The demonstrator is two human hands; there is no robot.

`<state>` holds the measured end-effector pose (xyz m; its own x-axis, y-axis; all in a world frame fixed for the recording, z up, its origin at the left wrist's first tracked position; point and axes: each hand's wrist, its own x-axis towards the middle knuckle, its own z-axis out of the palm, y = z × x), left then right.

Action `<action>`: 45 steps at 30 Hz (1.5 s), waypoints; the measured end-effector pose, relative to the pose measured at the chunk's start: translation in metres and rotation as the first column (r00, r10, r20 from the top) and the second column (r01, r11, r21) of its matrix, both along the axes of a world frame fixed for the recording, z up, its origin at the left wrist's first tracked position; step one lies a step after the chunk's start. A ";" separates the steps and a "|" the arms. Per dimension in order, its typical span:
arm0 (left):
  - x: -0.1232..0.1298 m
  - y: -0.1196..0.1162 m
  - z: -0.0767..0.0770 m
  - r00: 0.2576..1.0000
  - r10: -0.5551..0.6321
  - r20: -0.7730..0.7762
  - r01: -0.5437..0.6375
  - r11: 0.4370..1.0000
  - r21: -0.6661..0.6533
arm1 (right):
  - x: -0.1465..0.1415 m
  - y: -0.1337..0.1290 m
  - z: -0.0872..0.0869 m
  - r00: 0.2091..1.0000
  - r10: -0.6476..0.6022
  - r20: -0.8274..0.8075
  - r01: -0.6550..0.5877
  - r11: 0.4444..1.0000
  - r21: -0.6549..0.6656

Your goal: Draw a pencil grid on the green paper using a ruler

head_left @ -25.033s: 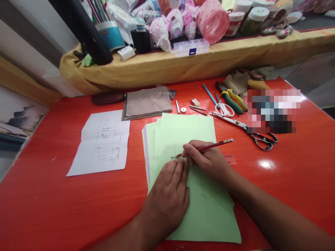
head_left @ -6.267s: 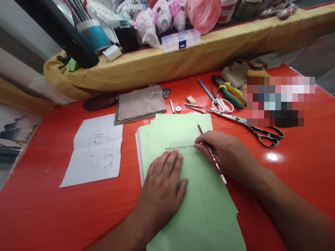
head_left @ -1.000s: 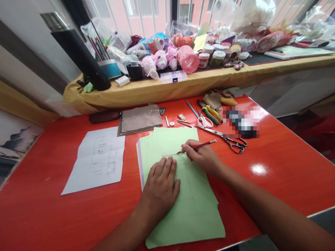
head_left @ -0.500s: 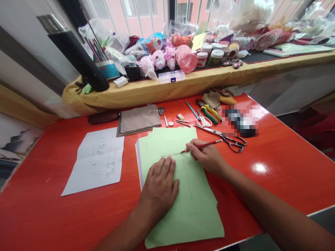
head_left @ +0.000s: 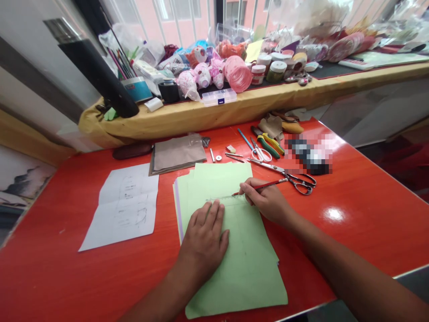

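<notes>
Sheets of light green paper (head_left: pixel 248 268) lie stacked in front of me. Flat on them rests my left hand (head_left: pixel 206 239), fingers stretched out, its fingertips at the lower edge of what looks like a clear ruler (head_left: pixel 224 198). My right hand (head_left: pixel 263 197) is closed round a dark red pencil (head_left: pixel 270 184), whose tip meets the paper along the ruler's upper edge. Faint pencil lines show on the green sheet. Left of the stack lies a creased white sheet (head_left: pixel 124 205) with a drawing on it.
Beyond the stack are large scissors (head_left: pixel 284 171), white-handled scissors (head_left: pixel 261 154), pliers (head_left: pixel 271 145), a blue pencil (head_left: pixel 246 139), an eraser (head_left: pixel 231 149) and brown sheets (head_left: pixel 179 153). A black flask (head_left: pixel 100 76), jars (head_left: pixel 276 71) and craft items crowd the sill behind the red table (head_left: pixel 368 210).
My right hand has shifted slightly right along the ruler with the pencil. My left hand stays in the same place on the paper.
</notes>
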<state>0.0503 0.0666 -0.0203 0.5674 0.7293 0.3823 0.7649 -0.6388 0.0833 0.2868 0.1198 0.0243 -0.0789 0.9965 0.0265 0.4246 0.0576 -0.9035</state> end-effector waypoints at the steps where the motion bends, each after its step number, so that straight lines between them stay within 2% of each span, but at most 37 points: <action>1: 0.000 0.000 0.000 1.000 0.000 0.000 0.000 1.000 -0.002 | 0.000 0.000 0.000 1.000 -0.002 -0.010 0.002 1.000 0.001; 5: 0.000 0.000 0.001 1.000 0.003 -0.001 -0.003 1.000 -0.011 | 0.000 -0.001 -0.002 0.997 -0.023 -0.075 0.025 1.000 0.018; 10: -0.001 0.000 0.002 1.000 -0.009 0.000 0.009 1.000 -0.011 | 0.007 -0.002 -0.001 0.973 -0.133 -0.189 0.152 0.985 0.086; 16: -0.002 0.000 0.005 0.999 -0.042 0.018 0.042 0.999 0.018 | 0.015 -0.004 -0.001 0.957 -0.192 -0.218 0.227 0.963 0.144; 27: 0.004 -0.001 0.019 0.987 -0.158 0.024 0.158 0.987 0.028 | 0.013 -0.009 -0.006 0.978 -0.156 -0.140 0.187 0.953 0.239; 45: 0.001 0.001 0.019 0.979 -0.186 0.082 0.187 0.982 0.003 | 0.017 -0.006 -0.012 0.975 -0.158 -0.158 0.188 0.962 0.199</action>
<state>0.0514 0.0674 -0.0015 0.6606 0.6156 0.4297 0.6229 -0.7690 0.1439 0.3038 0.1142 0.0119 0.1141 0.9649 0.2366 0.3160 0.1905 -0.9294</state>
